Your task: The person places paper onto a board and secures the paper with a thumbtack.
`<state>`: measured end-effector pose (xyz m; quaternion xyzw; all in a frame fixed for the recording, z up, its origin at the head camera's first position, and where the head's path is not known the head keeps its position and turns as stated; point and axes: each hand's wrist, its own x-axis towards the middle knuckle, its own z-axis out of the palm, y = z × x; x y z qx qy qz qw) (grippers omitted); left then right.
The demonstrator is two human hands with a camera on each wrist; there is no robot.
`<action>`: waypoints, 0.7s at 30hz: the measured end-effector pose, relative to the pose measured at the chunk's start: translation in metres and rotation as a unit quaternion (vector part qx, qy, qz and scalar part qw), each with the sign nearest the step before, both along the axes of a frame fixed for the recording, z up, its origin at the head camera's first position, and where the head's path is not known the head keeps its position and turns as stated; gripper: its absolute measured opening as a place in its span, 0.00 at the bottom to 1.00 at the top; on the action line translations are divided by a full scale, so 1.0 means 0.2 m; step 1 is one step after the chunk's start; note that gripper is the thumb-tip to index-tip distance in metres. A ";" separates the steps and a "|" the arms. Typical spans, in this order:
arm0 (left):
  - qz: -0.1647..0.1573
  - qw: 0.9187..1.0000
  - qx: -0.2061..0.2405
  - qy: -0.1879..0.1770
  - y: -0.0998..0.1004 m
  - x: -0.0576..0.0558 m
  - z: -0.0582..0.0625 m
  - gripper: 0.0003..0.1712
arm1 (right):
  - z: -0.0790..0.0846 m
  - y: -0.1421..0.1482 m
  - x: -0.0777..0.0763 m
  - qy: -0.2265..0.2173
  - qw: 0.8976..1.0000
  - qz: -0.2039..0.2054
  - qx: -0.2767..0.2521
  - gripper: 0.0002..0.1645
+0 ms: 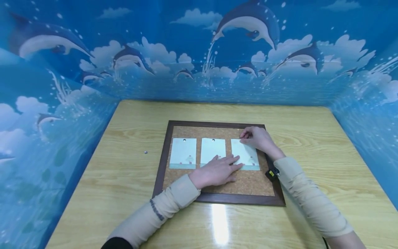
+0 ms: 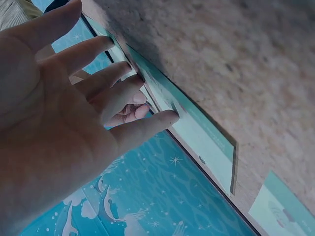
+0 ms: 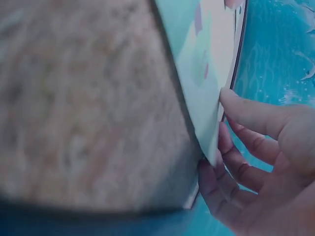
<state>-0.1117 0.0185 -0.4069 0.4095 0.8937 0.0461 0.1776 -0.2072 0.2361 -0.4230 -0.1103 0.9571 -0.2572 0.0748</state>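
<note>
Three pale green printed sheets of paper lie in a row on a cork board with a dark frame. The left sheet and the middle sheet each carry a small round pin at the top. My left hand, fingers straight and spread, rests across the lower parts of the middle and right sheets. At the top edge of the right sheet, my right hand has its thumb against the paper, with the other fingers curled at the edge. Whether a pin sits under the thumb is hidden.
One small silvery pin lies on the wooden table, left of the board. A small black device with a yellow mark sits at the right wrist, over the frame. Blue dolphin-print curtains enclose the table's back and sides.
</note>
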 end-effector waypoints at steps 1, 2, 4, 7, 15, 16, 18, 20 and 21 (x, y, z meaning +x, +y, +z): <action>0.000 1.000 0.000 -0.001 0.00 0.00 0.00 0.34 | 0.00 0.00 0.01 0.008 1.000 0.008 0.005 0.05; 0.000 1.000 0.000 -0.002 0.00 0.00 0.00 0.34 | 0.01 0.00 0.02 0.017 1.000 0.021 0.012 0.06; 0.001 1.000 -0.001 -0.003 0.00 0.00 0.00 0.34 | 0.02 0.00 0.05 0.031 0.998 0.044 0.025 0.08; 0.002 1.000 -0.002 -0.003 0.00 0.00 0.01 0.34 | 0.04 0.02 0.10 0.049 0.994 0.084 0.046 0.12; 0.001 1.000 0.001 -0.002 -0.01 -0.01 0.02 0.34 | 0.04 0.08 0.22 0.067 0.980 0.171 0.080 0.32; -0.002 1.000 0.010 0.003 -0.02 -0.01 0.02 0.33 | 0.04 0.09 0.24 0.070 0.978 0.180 0.085 0.34; -0.007 0.999 0.037 0.014 -0.05 -0.02 0.03 0.31 | 0.03 0.10 0.26 0.069 0.976 0.189 0.087 0.38; -0.003 0.997 0.073 0.024 -0.10 -0.05 0.05 0.28 | 0.02 0.11 0.28 0.069 0.975 0.193 0.087 0.40; 0.006 0.995 0.095 0.028 -0.13 -0.06 0.07 0.26 | 0.01 0.11 0.29 0.069 0.975 0.192 0.085 0.40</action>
